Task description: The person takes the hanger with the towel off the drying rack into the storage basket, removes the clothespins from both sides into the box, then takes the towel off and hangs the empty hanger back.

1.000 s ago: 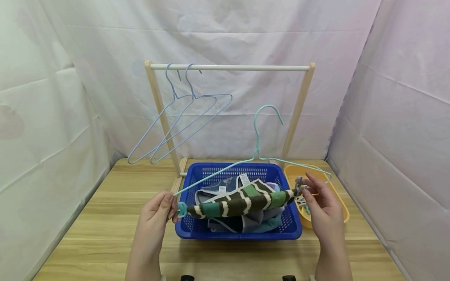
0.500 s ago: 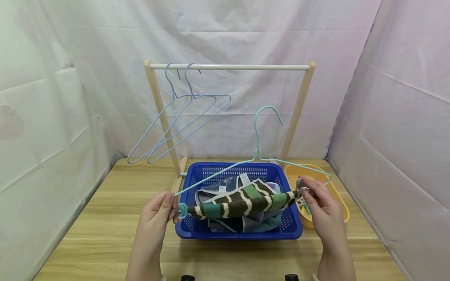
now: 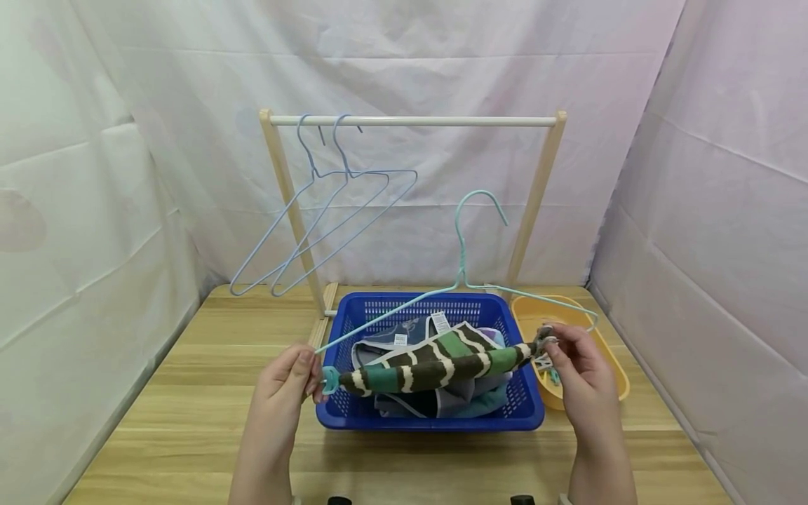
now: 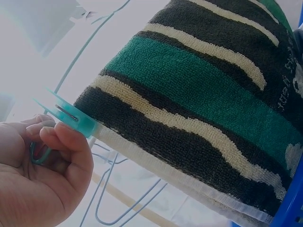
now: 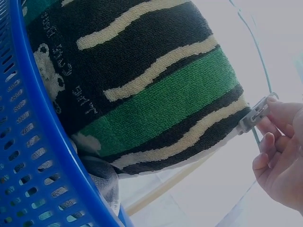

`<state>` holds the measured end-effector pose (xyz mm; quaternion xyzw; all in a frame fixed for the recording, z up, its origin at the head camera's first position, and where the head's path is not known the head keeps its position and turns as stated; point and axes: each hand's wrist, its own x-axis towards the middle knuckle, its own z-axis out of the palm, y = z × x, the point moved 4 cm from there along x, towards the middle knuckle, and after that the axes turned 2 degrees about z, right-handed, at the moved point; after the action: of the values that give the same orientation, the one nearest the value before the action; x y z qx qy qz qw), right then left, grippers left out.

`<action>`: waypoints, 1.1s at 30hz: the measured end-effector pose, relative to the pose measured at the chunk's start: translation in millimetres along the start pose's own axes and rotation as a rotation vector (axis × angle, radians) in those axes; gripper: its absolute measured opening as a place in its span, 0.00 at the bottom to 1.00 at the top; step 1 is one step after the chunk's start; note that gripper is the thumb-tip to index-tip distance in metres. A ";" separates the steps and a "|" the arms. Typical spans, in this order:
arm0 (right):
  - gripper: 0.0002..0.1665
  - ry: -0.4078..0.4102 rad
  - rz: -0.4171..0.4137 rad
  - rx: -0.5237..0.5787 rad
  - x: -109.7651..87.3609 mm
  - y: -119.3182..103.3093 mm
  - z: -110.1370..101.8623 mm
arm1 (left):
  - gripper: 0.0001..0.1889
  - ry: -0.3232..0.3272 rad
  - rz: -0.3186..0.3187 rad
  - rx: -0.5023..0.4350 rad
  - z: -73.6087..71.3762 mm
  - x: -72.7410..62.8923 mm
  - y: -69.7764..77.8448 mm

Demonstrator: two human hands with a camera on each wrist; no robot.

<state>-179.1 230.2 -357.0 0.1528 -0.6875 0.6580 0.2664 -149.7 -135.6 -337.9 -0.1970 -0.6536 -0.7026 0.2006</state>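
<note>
A mint-green wire hanger (image 3: 462, 256) is held up over the basket, its hook pointing up. My left hand (image 3: 283, 382) grips its left corner, fingers curled round the wire. Right beside those fingers, a teal clothespin (image 4: 78, 119) bites the corner of a striped towel (image 3: 429, 374) in green, dark brown and cream. The towel hangs along the hanger's lower bar, which it hides. At the other end, my right hand (image 3: 583, 368) pinches a grey clothespin (image 5: 254, 115) clamped on the towel's right corner. The towel's lower part drapes into the basket.
A blue basket (image 3: 429, 424) with folded grey towels stands below. To its right is a yellow tray (image 3: 618, 379) with several clothespins. Behind stands a wooden rack with a white rail (image 3: 442, 121), from which two blue hangers (image 3: 309, 238) hang at the left.
The grey clothespin has tipped from upright toward my right hand, whose fingers have shifted on it. My left hand, the hanger and the towel have hardly moved.
</note>
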 end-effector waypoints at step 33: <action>0.06 0.290 -0.019 0.333 -2.2 3.3 -3.5 | 0.18 0.037 -0.109 -0.011 -0.6 -0.9 -5.6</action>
<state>-178.6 233.6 -361.0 0.1051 -0.5222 0.7751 0.3398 -152.0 -135.9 -343.2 -0.1490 -0.6556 -0.7197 0.1731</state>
